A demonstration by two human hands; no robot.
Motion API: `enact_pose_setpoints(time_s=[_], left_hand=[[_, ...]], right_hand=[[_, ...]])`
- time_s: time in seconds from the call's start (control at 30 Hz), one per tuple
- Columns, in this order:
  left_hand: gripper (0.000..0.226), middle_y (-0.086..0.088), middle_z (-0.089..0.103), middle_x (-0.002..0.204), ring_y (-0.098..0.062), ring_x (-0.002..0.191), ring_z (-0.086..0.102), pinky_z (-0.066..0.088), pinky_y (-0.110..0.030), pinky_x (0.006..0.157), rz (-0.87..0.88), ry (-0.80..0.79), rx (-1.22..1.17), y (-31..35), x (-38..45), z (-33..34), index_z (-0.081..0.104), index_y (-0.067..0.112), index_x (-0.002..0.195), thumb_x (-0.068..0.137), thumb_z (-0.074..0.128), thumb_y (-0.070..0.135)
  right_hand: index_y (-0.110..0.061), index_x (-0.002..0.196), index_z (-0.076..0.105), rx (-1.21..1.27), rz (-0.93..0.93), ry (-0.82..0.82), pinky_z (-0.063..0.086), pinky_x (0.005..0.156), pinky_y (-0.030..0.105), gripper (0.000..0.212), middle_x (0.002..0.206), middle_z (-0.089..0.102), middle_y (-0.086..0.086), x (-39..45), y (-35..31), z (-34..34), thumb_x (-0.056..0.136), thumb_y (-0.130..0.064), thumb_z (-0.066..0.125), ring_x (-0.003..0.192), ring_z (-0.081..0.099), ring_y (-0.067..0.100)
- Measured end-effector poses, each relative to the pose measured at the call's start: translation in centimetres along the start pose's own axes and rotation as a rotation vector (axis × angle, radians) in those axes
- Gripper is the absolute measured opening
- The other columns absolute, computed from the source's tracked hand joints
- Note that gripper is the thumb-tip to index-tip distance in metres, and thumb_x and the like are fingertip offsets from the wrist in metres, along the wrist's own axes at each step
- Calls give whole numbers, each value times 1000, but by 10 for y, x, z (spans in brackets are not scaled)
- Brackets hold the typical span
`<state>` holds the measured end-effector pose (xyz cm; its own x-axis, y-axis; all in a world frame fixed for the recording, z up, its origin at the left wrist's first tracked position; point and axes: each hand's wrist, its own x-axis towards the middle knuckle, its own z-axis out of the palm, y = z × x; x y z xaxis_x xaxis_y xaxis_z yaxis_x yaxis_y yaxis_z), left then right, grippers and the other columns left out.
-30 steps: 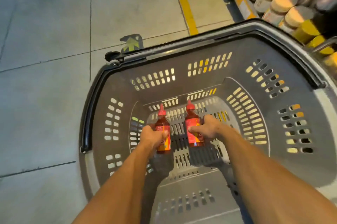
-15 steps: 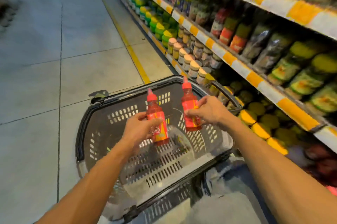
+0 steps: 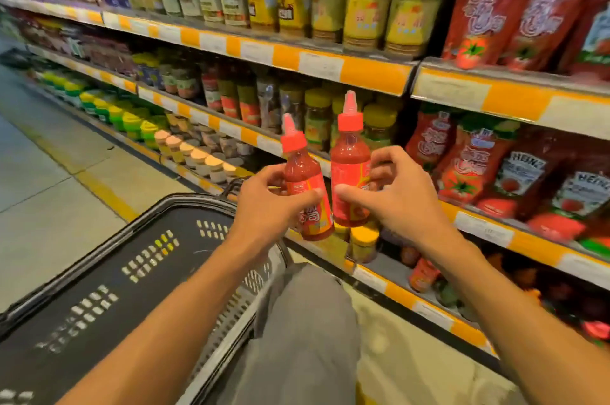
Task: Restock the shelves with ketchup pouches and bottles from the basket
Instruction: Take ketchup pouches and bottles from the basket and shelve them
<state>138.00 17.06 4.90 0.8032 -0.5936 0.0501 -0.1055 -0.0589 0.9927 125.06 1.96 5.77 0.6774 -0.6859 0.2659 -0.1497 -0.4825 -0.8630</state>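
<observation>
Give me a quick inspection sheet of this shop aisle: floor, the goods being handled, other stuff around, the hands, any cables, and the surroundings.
Surface: pale tiled floor with a yellow line along the shelf foot.
Job's things: two red ketchup bottles, one in each hand, the left bottle tilted, the right bottle near upright; dark basket below, contents not visible.
Clutter: nothing seen.
Hands: left hand grips its bottle; right hand grips the other.
Cables: nothing seen.
Surroundings: shelves with orange-and-white price strips; yellow-lidded jars above, red ketchup pouches to the right, a few small bottles on the low shelf.
</observation>
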Motion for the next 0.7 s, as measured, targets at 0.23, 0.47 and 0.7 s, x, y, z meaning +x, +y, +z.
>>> enact_pose_setpoints(time_s=[0.23, 0.47, 0.7], left_hand=[[57, 13, 71, 96, 2, 81, 69, 59, -24, 77, 47, -310, 336, -44, 33, 84, 63, 27, 109, 62, 95, 24], [57, 9, 70, 96, -13, 87, 70, 58, -42, 82, 61, -526, 626, -127, 80, 143, 59, 25, 102, 57, 94, 27], [69, 7, 72, 104, -18, 101, 67, 49, -37, 87, 195, -646, 846, -188, 113, 199, 63, 26, 111, 52, 94, 44]], right_hand=[[-35, 116, 67, -33, 148, 158, 45, 70, 6, 53, 85, 70, -28, -49, 99, -41, 68, -45, 88, 81, 65, -7], [-46, 104, 59, -89, 347, 277, 45, 70, 2, 51, 86, 69, -33, -81, 203, -23, 66, -36, 91, 84, 63, -16], [-44, 97, 58, -40, 556, 316, 56, 75, 23, 47, 88, 73, -17, -97, 282, 9, 67, -30, 92, 82, 69, -1]])
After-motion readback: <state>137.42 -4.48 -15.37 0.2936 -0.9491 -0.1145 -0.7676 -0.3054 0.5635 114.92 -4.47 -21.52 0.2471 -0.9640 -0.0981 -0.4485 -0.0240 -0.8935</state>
